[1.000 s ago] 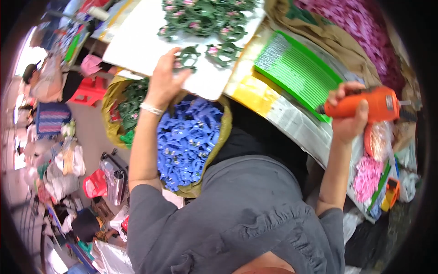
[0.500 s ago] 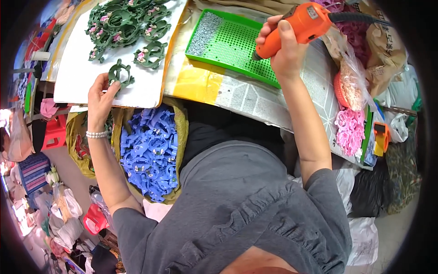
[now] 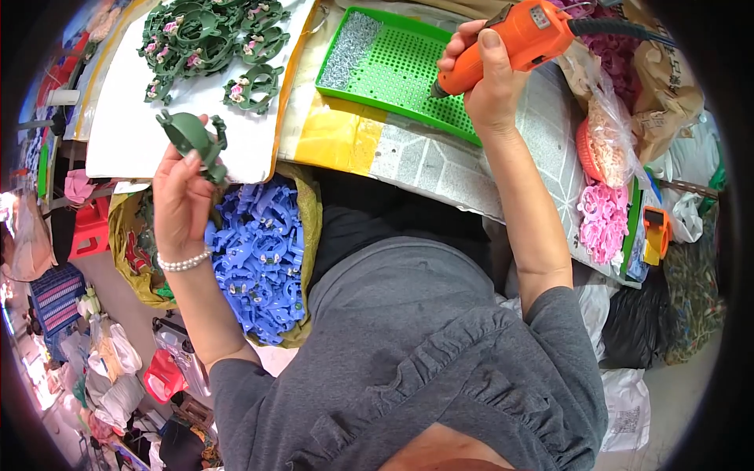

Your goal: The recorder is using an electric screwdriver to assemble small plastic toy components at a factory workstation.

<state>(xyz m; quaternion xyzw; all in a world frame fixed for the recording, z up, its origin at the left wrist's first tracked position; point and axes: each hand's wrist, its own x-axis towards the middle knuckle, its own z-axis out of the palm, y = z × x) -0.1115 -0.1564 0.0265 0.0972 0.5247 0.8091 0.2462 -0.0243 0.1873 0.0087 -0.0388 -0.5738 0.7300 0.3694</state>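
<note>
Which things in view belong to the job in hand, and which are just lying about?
Likely part of the job:
green plastic piece, in the left grip
orange power tool, in the right grip
green tray holding small grey bits
more green pieces on the white board

Seemingly just lying about:
red stool
black plastic bag
red bag

A charcoal-grey, short-sleeved top (image 3: 377,314) covers the worker's torso, gathered ruffles (image 3: 412,375) slanting across its chest. White, pearl-like beads form a bracelet (image 3: 183,263) at the wrist of the left hand (image 3: 179,208). From here, the shadowed lap appears to show black trousers (image 3: 369,220).
</note>
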